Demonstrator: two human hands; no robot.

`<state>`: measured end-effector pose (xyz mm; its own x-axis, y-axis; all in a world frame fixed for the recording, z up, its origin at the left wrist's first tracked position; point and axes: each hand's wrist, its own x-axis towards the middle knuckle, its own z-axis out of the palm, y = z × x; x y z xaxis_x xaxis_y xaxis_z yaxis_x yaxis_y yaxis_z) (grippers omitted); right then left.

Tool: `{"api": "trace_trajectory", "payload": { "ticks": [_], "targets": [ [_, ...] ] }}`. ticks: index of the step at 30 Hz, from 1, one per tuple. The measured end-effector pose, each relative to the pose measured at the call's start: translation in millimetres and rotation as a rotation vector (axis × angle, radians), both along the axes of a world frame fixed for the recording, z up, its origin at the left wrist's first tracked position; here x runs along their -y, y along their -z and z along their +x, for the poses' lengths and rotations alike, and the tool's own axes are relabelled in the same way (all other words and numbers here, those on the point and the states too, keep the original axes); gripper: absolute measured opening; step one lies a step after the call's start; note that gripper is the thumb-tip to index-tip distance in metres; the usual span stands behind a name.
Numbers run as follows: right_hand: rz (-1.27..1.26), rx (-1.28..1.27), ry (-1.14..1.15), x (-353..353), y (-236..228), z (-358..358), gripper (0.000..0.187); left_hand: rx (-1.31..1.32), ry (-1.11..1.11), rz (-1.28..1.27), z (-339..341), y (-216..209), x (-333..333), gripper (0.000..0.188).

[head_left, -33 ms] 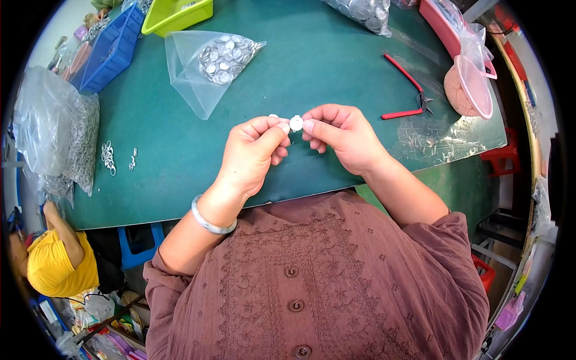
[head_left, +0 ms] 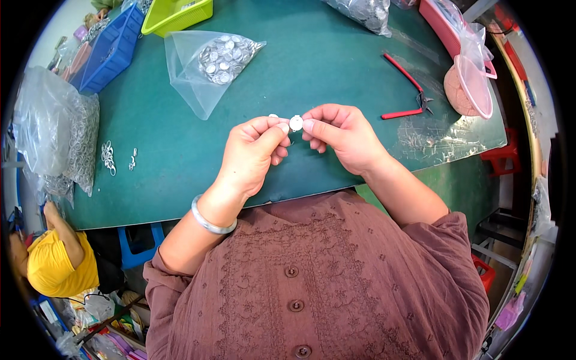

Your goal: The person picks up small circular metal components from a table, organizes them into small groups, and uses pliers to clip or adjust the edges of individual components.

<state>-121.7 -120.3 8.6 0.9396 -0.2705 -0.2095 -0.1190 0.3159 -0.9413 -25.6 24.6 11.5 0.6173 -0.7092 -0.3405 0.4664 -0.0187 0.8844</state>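
Observation:
A small round silver disc (head_left: 296, 123) with a little tab is held up between my two hands, above the green table. My left hand (head_left: 252, 150) pinches its left edge between thumb and forefinger, the other fingers curled. On the opposite side my right hand (head_left: 347, 137) grips the edge with thumb and fingertips. Another pale bit (head_left: 273, 116) peeks out behind my left forefinger, mostly hidden. Beyond my hands lies a clear plastic bag (head_left: 186, 66) with many similar silver discs (head_left: 227, 59) inside. Red-handled pliers (head_left: 403, 70) rest open to the right of my right hand.
Left on the table (head_left: 324, 72) lie metal rings (head_left: 108, 157), small metal pieces (head_left: 132, 159) and a bulging bag of rings (head_left: 81, 135). Blue (head_left: 114, 51) and green baskets (head_left: 178, 17) stand far left, pink baskets (head_left: 474, 90) at right. A person in yellow (head_left: 63, 261) sits at lower left.

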Motion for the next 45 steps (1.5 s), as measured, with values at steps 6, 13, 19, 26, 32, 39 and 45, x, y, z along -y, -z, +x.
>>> {"api": "trace_trajectory", "payload": {
  "ticks": [6,13,19,26,32,39,45],
  "targets": [
    [0.012,-0.025,0.008,0.4,0.3,-0.2,0.016,-0.034,0.009,-0.006,0.5,-0.5,-0.6,0.008],
    [0.024,-0.029,0.005,0.5,0.0,-0.2,0.016,-0.025,0.021,-0.006,0.0,-1.9,-0.7,0.007],
    [-0.016,-0.013,0.012,-0.1,0.2,-0.3,0.014,0.015,0.024,0.011,-1.7,-3.2,1.0,0.008],
    [-0.058,0.012,-0.003,-0.3,0.8,-0.1,0.012,0.059,0.026,0.027,-2.8,-3.7,-0.3,0.008],
    [0.268,0.154,0.094,19.6,3.6,0.2,0.005,0.155,-0.066,0.116,11.9,2.6,-10.0,0.009],
    [0.41,0.305,0.089,41.5,4.1,4.9,0.004,0.11,-0.138,0.108,29.8,7.8,-36.7,0.011],
    [0.191,0.043,0.028,45.6,0.7,27.8,0.007,0.044,-0.128,0.073,28.5,9.7,-45.2,0.012]
  ]
}}
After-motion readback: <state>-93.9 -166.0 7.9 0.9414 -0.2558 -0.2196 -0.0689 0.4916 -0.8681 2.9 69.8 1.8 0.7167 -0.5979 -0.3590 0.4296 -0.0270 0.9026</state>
